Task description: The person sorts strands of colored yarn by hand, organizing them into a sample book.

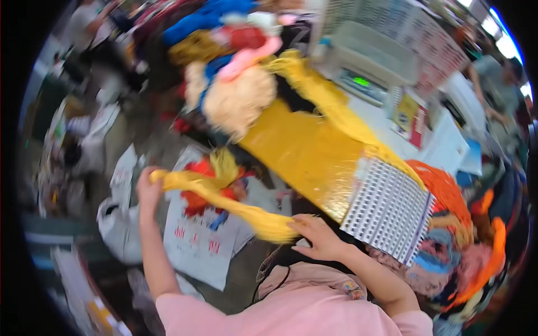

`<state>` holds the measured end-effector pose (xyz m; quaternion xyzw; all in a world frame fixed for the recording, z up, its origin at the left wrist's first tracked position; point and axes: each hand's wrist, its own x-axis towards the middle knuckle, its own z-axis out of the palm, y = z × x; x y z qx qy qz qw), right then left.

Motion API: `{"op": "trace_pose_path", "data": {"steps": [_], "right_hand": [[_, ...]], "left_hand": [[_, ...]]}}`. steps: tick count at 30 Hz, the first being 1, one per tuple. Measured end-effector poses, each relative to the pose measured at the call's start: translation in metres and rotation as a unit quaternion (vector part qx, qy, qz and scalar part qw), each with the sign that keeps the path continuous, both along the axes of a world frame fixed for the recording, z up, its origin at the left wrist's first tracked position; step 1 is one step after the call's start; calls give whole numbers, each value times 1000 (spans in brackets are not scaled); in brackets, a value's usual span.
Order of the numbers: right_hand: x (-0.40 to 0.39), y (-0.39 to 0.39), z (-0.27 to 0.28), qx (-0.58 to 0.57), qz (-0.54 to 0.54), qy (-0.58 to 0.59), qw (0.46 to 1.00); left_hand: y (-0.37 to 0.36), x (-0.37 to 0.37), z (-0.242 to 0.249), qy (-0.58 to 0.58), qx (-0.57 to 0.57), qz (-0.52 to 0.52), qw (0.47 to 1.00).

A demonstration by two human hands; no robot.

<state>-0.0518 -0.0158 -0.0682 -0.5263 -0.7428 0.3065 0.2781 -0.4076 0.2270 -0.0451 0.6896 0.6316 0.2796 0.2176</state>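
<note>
A yellow yarn skein (235, 206) is stretched between my two hands, sagging slightly over the floor in front of my lap. Its far left end is gripped in my left hand (148, 193), fingers closed around it. At the other end my right hand (319, 238) has its fingertips on the loose strands, and something whitish shows under its palm. Another long yellow skein (330, 106) lies along the table, its lower end running beside a gridded sheet of small dark samples (389, 210). Motion blurs some strands.
The yellow-covered table (302, 157) bears a pile of coloured yarn (238, 98) and a scale with a clear tray (372, 56). Orange and mixed yarn (443, 190) is heaped on the right. A white printed sack (196, 241) holds red and yellow scraps. People are farther back.
</note>
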Motion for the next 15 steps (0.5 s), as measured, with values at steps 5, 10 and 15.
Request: {"op": "trace_pose_path", "data": {"steps": [5, 10, 15], "right_hand": [[37, -52, 0, 4, -125, 134, 983], [65, -101, 3, 96, -274, 188, 938], [106, -159, 23, 148, -399, 148, 892]], "left_hand": [[62, -27, -70, 105, 162, -32, 981], [36, 53, -167, 154, 2, -286, 946], [-56, 193, -180, 206, -313, -438, 817]]}}
